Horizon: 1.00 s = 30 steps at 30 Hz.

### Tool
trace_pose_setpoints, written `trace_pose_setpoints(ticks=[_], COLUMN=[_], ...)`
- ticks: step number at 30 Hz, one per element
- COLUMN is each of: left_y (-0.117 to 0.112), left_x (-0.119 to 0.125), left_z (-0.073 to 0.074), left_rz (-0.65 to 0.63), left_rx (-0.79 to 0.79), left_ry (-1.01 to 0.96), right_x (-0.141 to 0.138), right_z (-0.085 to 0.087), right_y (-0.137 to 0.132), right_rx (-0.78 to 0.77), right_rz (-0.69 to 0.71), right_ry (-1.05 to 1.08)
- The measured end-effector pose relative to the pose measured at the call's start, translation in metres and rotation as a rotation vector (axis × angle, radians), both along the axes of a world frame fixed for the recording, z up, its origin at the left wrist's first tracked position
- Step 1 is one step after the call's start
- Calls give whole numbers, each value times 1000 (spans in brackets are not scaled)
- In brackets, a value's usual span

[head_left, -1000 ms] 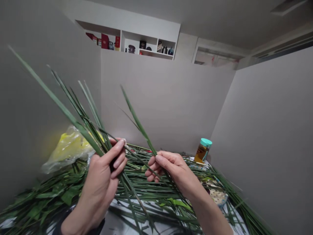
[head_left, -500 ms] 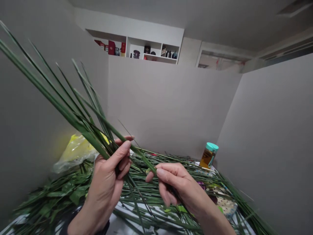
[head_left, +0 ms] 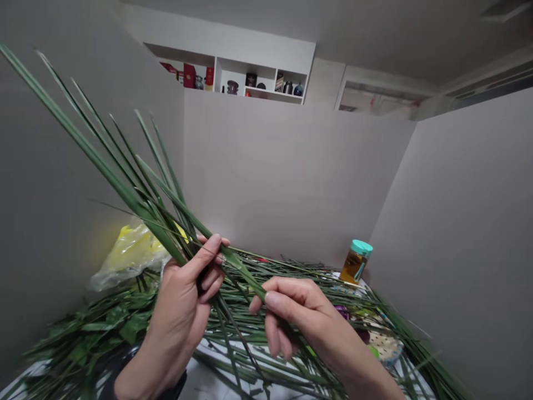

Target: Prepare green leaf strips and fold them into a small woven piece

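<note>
Green leaves [head_left: 160,237] are gripped over the worktop [head_left: 197,375] by the left hand [head_left: 187,291]; a single leaf [head_left: 244,271], pinched by the right hand's fingers [head_left: 272,300], has now been brought against them, apparently for gathering.

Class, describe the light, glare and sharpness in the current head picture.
Head view: dim, uneven light, the left wall darker than the back wall; head view: small glints on the plastic bag; head view: long leaves in the left hand fairly crisp, the recess at upper right looks smeared.
</note>
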<state>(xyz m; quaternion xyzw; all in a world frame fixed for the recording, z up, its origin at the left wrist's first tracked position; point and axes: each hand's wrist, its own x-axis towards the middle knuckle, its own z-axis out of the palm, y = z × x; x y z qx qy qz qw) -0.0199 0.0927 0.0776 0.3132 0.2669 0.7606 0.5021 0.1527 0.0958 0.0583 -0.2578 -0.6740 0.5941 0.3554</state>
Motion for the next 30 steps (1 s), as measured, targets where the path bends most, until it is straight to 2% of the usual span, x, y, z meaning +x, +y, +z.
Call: trace_pose_setpoints(ticks=[3,5,8,12,14,16,19,21,23,26,30], left_y=[1,2,3,1,0,-1,-2,-3,-5,-6,-3], left_x=[0,0,1,0,1,2,7,13,18,24,27], left_z=[-1,-2,-2,-1,0,-1,-5,-10,-13,-17,-17], left_rz=[-31,-53,-53,-68,-83,-92,-97,-102,-114,-172,-289], left_rx=[-7,-9,-1,-10,-11,-10,-21,-35,-48,-65,-80], left_ry=[16,27,18,9,6,12,43,81,121,146,88], right_x=[-2,-2,4,24,33,35,23,9,-5,-15,-14], right_z=[1,3,1,-14,-20,-20,-9,0,5,3,-4], right_y=[-1,-1,8,47,64,68,43,18,0,-5,5], right_rx=[-29,6,186,552,622,662,684,578,512,319,65], right_rz=[-53,-102,-312,-711,-826,-867,-724,-460,-364,-330,-187], right_ry=[35,57,19,-259,-320,-336,-324,-219,-113,35,196])
